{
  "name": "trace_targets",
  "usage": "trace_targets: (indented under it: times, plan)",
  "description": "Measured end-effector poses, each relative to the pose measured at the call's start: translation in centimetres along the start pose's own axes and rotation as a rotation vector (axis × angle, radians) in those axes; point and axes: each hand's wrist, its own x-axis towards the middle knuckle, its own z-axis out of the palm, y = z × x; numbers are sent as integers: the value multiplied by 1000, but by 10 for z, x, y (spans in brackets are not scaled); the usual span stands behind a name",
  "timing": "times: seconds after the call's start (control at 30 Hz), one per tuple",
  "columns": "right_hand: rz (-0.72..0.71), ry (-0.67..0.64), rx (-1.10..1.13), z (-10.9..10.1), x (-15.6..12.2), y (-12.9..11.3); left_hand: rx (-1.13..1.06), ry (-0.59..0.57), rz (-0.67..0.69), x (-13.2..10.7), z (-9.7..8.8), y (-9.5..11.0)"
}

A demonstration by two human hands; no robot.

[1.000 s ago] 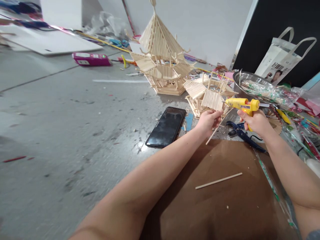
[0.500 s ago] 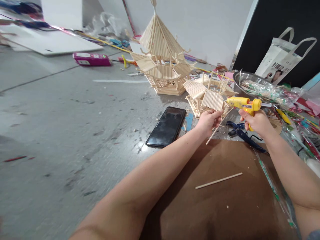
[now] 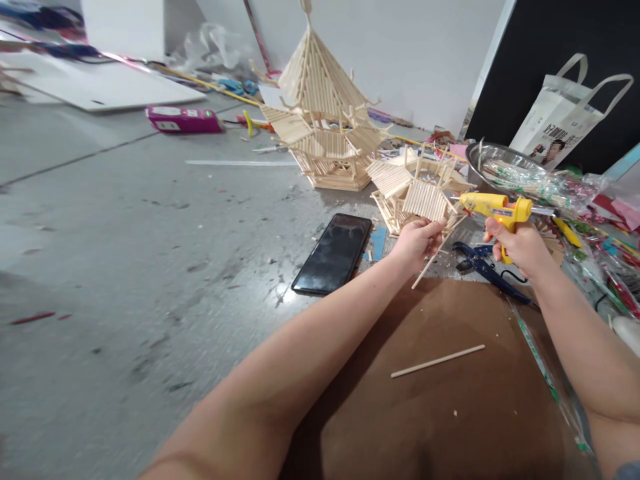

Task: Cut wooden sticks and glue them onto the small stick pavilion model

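My left hand (image 3: 420, 245) is closed at the lower edge of a small roof panel of wooden sticks (image 3: 424, 202), with a thin wooden stick (image 3: 424, 272) jutting out below the fingers. That panel is on the smaller, open-topped stick pavilion (image 3: 391, 179); the fingers hide part of its front. In my right hand (image 3: 523, 247) is a yellow hot glue gun (image 3: 495, 208), its nozzle pointing left, just off the panel's right edge. Beneath the glue gun lie dark blue cutters (image 3: 487, 270). One loose wooden stick (image 3: 437, 361) rests on the brown board (image 3: 380, 420).
A taller stick pavilion (image 3: 325, 143) with a pointed roof stands behind. A black phone (image 3: 333, 253) lies left of my left hand. At right are a metal bowl (image 3: 480, 157), bagged sticks (image 3: 530, 183) and a white bag (image 3: 555, 120). A purple power strip (image 3: 183, 120) sits at far left.
My right hand has drawn the glue gun slightly right, widening the gap between nozzle and panel. My left hand and the smaller pavilion stay where they were.
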Motion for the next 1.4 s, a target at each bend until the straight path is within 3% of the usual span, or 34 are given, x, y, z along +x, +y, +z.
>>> trace_targets:
  times: [0.67, 0.8, 0.93, 1.07, 1.17, 1.4]
  plan:
    - [30, -27, 117, -2, -6, 3, 75, -51, -6, 0, -6, -1]
    - [33, -8, 179, -5, -9, 4, 170, -59, 0, -3, -11, -3]
    - [17, 8, 214, -13, -14, 9, 589, -78, 20, -10, -15, 0]
    - [9, 84, 243, -20, -18, 19, 1398, -130, 194, -18, -15, 4]
    - [13, 71, 293, -23, -19, 28, 1852, -79, 192, -26, -12, 5]
    - [15, -29, 350, -28, -18, 37, 2074, -100, 117, -34, -10, 4]
